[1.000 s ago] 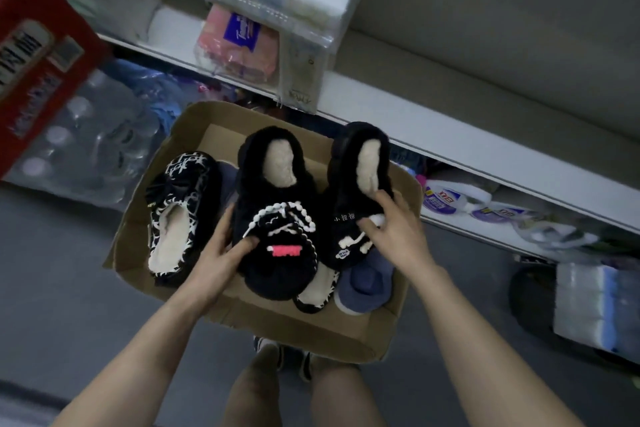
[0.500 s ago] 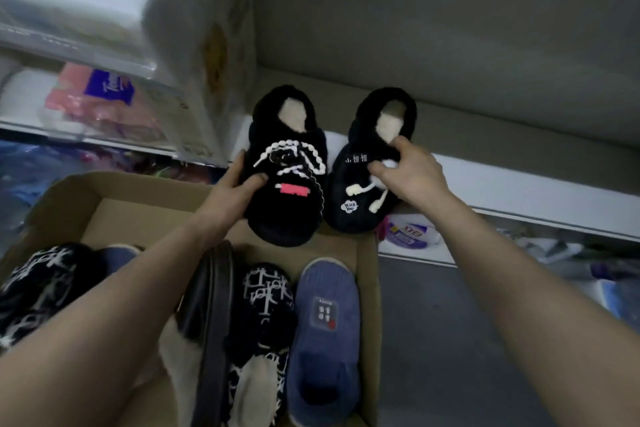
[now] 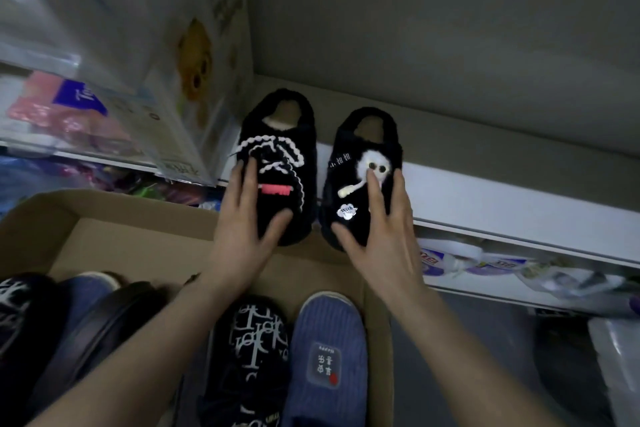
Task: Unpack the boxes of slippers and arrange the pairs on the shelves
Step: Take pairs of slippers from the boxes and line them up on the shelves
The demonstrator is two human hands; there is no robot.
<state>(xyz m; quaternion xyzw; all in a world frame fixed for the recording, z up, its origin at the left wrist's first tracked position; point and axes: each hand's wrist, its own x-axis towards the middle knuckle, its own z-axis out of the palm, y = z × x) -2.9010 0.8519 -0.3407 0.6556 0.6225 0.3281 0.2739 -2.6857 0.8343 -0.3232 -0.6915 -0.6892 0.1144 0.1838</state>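
Fingers (image 3: 246,184) of our left hand (image 3: 247,218) lie spread and flat across the top of a fuzzy black slipper with white cord lacing (image 3: 277,166) and a small pink tag, the thumb hooked around its near toe edge — a loose hold from above, not a clenched one. Our right hand (image 3: 375,229) does the same on its partner, a black slipper with a white fluffy face patch (image 3: 356,177), index finger touching the patch and thumb at the toe. Both slippers sit side by side, heel openings pointing away from us, on the front edge of a white shelf (image 3: 502,198); their toes overhang the edge slightly.

Just left of the pair on the same shelf stands a large white carton with a yellow cartoon figure (image 3: 166,55), blurred. Below our wrists is an open cardboard box (image 3: 145,232) — inside it we see a blue ribbed slipper (image 3: 327,354), a black slipper with white lettering (image 3: 256,343) beside it, and darker slippers at the left that are too blurred to describe. Packaged goods fill the lower shelf (image 3: 485,263) at right.
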